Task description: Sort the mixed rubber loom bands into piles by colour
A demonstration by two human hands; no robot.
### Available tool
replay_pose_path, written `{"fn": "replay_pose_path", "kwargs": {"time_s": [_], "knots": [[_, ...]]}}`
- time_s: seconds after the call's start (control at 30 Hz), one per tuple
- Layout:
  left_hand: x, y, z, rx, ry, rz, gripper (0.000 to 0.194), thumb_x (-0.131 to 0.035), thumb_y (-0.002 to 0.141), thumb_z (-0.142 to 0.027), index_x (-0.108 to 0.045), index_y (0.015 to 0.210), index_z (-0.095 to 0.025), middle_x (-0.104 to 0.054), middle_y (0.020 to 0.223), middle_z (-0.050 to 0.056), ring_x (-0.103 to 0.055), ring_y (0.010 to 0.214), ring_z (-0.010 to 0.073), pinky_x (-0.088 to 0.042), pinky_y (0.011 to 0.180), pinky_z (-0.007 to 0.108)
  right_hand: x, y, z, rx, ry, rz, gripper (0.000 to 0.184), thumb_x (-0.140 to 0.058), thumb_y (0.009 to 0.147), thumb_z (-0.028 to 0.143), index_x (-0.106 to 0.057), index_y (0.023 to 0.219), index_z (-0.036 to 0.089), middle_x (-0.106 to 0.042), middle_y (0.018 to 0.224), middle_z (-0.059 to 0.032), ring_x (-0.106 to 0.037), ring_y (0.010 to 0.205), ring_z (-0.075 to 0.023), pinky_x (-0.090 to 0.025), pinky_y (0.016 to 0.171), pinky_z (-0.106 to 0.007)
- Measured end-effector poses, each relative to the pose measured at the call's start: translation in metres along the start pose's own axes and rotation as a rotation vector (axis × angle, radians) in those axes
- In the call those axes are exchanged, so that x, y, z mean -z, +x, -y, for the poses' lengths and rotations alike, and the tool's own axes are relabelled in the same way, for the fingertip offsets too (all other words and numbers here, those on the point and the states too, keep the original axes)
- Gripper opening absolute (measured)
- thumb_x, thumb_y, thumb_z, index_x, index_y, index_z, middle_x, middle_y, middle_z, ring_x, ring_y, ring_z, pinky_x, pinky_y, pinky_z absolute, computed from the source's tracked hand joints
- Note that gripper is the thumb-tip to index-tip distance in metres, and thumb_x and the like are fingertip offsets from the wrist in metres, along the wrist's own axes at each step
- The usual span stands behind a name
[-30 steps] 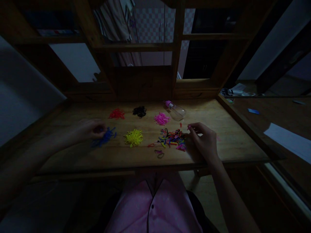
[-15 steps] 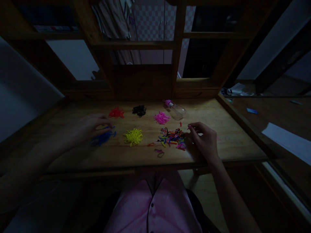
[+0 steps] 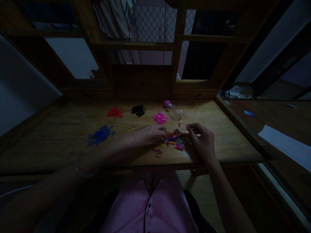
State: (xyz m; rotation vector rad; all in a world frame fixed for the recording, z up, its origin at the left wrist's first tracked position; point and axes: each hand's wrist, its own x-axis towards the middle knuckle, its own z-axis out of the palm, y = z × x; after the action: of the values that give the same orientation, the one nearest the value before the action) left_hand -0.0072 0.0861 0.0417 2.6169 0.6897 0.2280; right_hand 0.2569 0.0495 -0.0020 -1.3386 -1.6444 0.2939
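A mixed pile of small coloured rubber bands (image 3: 175,137) lies on the wooden desk. My left hand (image 3: 154,134) reaches over its left edge, fingers bent down; whether they pinch a band is hidden. To the right of the pile, my right hand (image 3: 201,137) pinches a tiny pink band (image 3: 187,128) between thumb and fingertips. Sorted by colour, there are a blue pile (image 3: 100,135), a red pile (image 3: 115,112), a black pile (image 3: 138,110) and a pink pile (image 3: 160,118). My left forearm mostly covers a yellow pile (image 3: 130,130).
A clear bulb-shaped bottle (image 3: 176,112) with a pink cap lies on its side behind the mixed pile. One red band (image 3: 179,125) and a few loose bands (image 3: 158,153) lie around the pile. A wooden shelf unit (image 3: 143,81) rises at the back; white paper (image 3: 285,142) lies at right.
My left hand has swung right from the blue pile to the mixed pile, uncovering the blue bands and covering most of the yellow ones. My right hand has stayed almost still.
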Motion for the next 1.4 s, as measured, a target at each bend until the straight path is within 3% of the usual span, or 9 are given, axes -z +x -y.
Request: {"fn": "replay_pose_path", "kwargs": {"time_s": [0.23, 0.5, 0.67, 0.87, 1.07, 1.4], "knots": [[0.009, 0.011, 0.001, -0.054, 0.107, 0.066, 0.030, -0.049, 0.083, -0.008, -0.063, 0.107, -0.021, -0.058, 0.105, 0.005, -0.052, 0.087, 0.0174, -0.039, 0.072, 0.026, 0.001, 0.001, 0.002, -0.008, 0.001, 0.012, 0.017, -0.056, 0.092, 0.031, -0.070, 0.093, 0.021, -0.073, 0.089, -0.0043, -0.069, 0.074, -0.0186, -0.053, 0.067, -0.030], [0.016, 0.031, -0.002, 0.095, 0.202, 0.222, 0.014, -0.055, 0.071, -0.010, -0.062, 0.080, -0.018, -0.057, 0.088, 0.004, -0.049, 0.073, 0.0158, -0.034, 0.059, 0.026, 0.001, 0.000, 0.001, 0.006, 0.010, 0.011, 0.018, -0.055, 0.093, 0.030, -0.069, 0.093, 0.021, -0.073, 0.089, -0.0046, -0.069, 0.075, -0.0188, -0.053, 0.067, -0.031], [0.016, 0.032, -0.003, 0.072, 0.193, 0.187, 0.009, -0.058, 0.071, -0.013, -0.060, 0.078, -0.018, -0.056, 0.090, 0.004, -0.049, 0.075, 0.0155, -0.036, 0.063, 0.026, 0.001, 0.001, 0.001, 0.002, 0.022, 0.013, 0.017, -0.055, 0.093, 0.031, -0.069, 0.093, 0.021, -0.073, 0.088, -0.0044, -0.069, 0.075, -0.0190, -0.054, 0.068, -0.031], [0.016, 0.031, 0.013, -0.026, 0.138, 0.108, 0.004, -0.058, 0.077, -0.014, -0.058, 0.074, -0.017, -0.056, 0.087, 0.003, -0.049, 0.077, 0.0145, -0.036, 0.065, 0.024, 0.001, 0.001, 0.001, -0.002, 0.025, 0.021, 0.016, -0.056, 0.093, 0.030, -0.069, 0.094, 0.021, -0.072, 0.090, -0.0043, -0.069, 0.076, -0.0188, -0.053, 0.068, -0.030], [0.017, 0.026, 0.022, 0.029, 0.031, 0.063, 0.012, -0.055, 0.079, -0.014, -0.063, 0.088, -0.017, -0.058, 0.076, 0.000, -0.048, 0.065, 0.0114, -0.032, 0.058, 0.023, 0.000, 0.001, 0.001, 0.006, 0.024, 0.014, 0.017, -0.055, 0.093, 0.030, -0.069, 0.094, 0.021, -0.072, 0.090, -0.0047, -0.068, 0.076, -0.0187, -0.053, 0.067, -0.030], [0.032, 0.020, 0.028, 0.059, -0.001, 0.002, 0.014, -0.058, 0.088, -0.024, -0.070, 0.090, -0.017, -0.068, 0.083, 0.003, -0.059, 0.074, 0.0126, -0.038, 0.066, 0.022, 0.000, 0.001, 0.000, 0.014, 0.020, 0.011, 0.017, -0.055, 0.093, 0.031, -0.069, 0.094, 0.021, -0.072, 0.089, -0.0044, -0.068, 0.076, -0.0189, -0.053, 0.068, -0.031]]}}
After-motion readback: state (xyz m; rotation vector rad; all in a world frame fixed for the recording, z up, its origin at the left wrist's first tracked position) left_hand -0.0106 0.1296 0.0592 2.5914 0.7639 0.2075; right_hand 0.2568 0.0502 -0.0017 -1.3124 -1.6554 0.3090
